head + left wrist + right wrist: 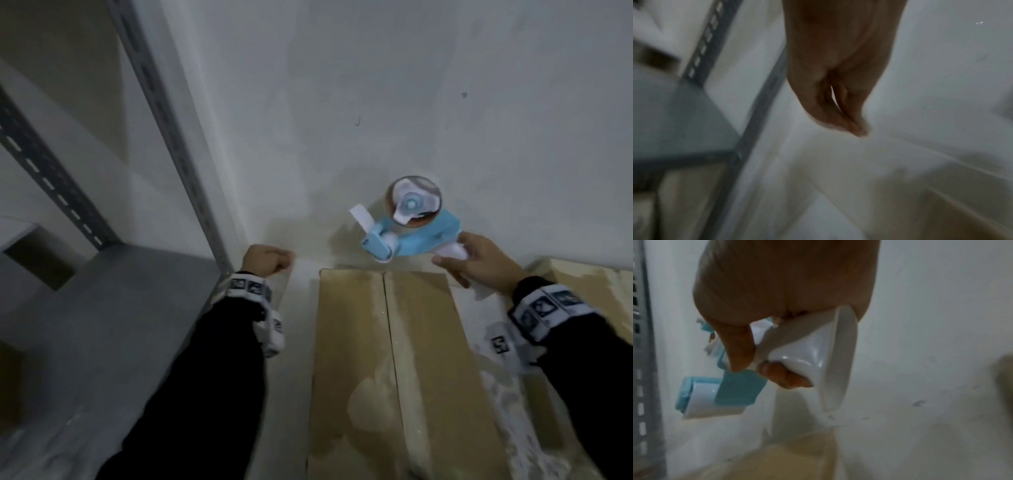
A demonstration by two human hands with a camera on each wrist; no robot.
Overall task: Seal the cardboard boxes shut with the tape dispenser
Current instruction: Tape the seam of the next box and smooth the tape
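A brown cardboard box (pixel 356 377) lies in front of me with its two top flaps closed along a centre seam (pixel 394 342). My right hand (pixel 479 260) grips the white handle (pixel 807 353) of a blue and white tape dispenser (pixel 411 236), held in the air just past the box's far edge, near the wall. A short white tape end sticks up from its front. My left hand (pixel 267 260) hovers off the box's far left corner, its fingers curled together (pixel 855 128) and holding nothing. In the left wrist view the box is only a blur.
A white wall (pixel 411 102) rises right behind the box. A grey metal shelf rack (pixel 164 113) stands to the left, with a shelf board (pixel 120 308) level with my left arm. A second cardboard box (pixel 589 284) sits at the right, partly behind my right sleeve.
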